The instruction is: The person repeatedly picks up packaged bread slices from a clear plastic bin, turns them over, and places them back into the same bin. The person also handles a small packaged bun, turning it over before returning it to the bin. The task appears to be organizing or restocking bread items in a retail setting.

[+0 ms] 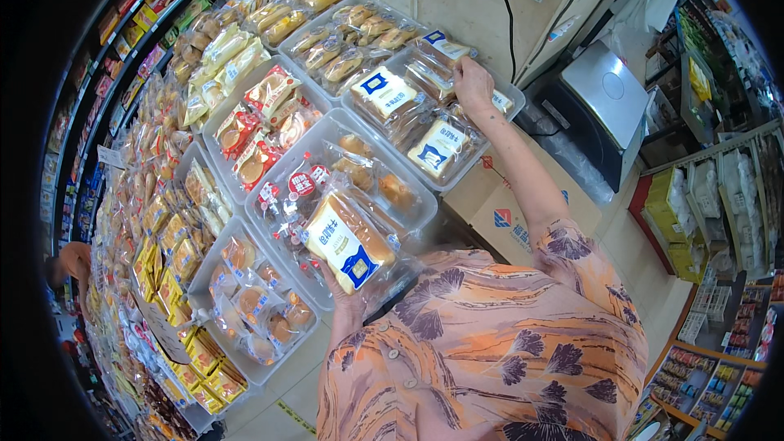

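My left hand [348, 301] holds a plastic-wrapped toast loaf [350, 240] with a white and blue printed label. It is above a clear plastic bin [422, 205] of bagged buns and red-printed packets. My right hand [474, 84] reaches into another clear bin [444, 182] of similar wrapped loaves. Its curled fingers grip the edge of a wrapped loaf [442, 48] at that bin's far side; the fingertips are partly hidden. Two other labelled loaves, one on the left [387, 93] and one nearer me [440, 146], lie in the same bin.
More bins hold packaged pastries [263, 128], buns [251, 300] and oval breads [355, 37]. A cardboard box [490, 202] stands below the loaf bin. On the right is a dark, silver-topped appliance [603, 89]; a black cord [507, 18] hangs from a wall socket. Another person [76, 260] is at far left.
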Demonstrator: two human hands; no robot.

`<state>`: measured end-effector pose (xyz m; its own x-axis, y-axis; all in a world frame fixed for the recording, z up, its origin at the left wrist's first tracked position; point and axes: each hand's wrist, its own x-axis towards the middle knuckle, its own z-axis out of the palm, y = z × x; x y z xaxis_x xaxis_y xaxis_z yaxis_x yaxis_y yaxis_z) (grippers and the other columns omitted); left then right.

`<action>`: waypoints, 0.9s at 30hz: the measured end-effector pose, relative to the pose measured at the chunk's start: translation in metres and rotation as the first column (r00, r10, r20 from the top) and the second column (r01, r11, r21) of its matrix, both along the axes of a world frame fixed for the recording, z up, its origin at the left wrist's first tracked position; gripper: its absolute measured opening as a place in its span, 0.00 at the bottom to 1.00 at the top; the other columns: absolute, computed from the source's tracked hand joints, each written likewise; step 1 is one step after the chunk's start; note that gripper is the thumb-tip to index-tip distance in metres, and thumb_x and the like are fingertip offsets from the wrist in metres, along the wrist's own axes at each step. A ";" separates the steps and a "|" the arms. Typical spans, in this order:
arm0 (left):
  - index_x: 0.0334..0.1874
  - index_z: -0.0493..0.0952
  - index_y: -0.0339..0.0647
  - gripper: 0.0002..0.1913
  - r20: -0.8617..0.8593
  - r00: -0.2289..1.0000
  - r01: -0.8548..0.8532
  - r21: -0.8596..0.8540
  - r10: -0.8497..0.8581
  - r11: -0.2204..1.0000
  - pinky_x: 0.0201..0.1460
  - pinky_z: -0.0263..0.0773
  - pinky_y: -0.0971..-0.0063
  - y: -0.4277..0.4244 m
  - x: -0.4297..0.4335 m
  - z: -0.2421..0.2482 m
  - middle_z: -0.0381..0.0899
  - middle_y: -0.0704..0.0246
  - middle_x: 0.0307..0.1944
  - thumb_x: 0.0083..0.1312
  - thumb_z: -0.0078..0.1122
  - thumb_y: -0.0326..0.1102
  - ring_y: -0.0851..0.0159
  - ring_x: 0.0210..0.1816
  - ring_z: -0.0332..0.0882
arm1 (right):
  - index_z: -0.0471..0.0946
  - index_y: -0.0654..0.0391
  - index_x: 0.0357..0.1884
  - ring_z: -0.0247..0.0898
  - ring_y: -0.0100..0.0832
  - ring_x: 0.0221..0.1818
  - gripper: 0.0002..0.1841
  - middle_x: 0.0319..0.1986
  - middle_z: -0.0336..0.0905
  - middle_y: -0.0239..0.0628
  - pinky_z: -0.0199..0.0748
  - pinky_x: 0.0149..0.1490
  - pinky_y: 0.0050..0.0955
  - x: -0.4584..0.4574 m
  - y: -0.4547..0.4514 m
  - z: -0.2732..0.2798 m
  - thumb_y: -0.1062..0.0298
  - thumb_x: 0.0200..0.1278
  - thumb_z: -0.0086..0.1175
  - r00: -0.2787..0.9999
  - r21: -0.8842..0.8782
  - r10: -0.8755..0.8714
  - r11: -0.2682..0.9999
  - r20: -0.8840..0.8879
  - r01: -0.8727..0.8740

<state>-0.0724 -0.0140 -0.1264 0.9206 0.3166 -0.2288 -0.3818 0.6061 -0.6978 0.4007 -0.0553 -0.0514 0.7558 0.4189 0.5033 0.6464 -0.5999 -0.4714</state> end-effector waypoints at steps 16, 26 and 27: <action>0.69 0.62 0.47 0.45 -0.644 0.729 0.357 0.645 0.230 0.675 0.62 0.67 0.56 -0.005 0.014 0.003 0.70 0.66 0.62 0.57 0.53 0.73 0.58 0.60 0.70 | 0.74 0.60 0.34 0.74 0.47 0.38 0.04 0.32 0.76 0.45 0.73 0.44 0.41 -0.030 -0.008 -0.009 0.74 0.56 0.54 0.885 0.055 0.392 0.907 0.252 -0.418; 0.69 0.61 0.47 0.46 -0.715 0.631 0.479 0.664 0.300 0.574 0.62 0.67 0.55 -0.005 0.015 -0.003 0.70 0.65 0.62 0.56 0.52 0.75 0.57 0.60 0.69 | 0.74 0.59 0.34 0.73 0.46 0.38 0.03 0.31 0.75 0.43 0.74 0.42 0.40 -0.035 -0.007 -0.013 0.75 0.58 0.53 0.806 -0.055 0.553 0.830 0.212 -0.556; 0.69 0.61 0.47 0.46 -0.718 0.630 0.483 0.661 0.297 0.574 0.62 0.67 0.55 -0.005 0.015 -0.002 0.70 0.65 0.62 0.56 0.52 0.75 0.57 0.60 0.70 | 0.74 0.58 0.34 0.74 0.46 0.38 0.03 0.31 0.75 0.43 0.74 0.42 0.39 -0.034 -0.007 -0.014 0.75 0.58 0.53 0.806 -0.056 0.555 0.829 0.203 -0.557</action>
<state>-0.0576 -0.0187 -0.1285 0.5938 0.6294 -0.5013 -0.3722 0.7672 0.5224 0.3669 -0.0625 -0.0657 0.2762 0.7327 0.6219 0.9491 -0.1061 -0.2966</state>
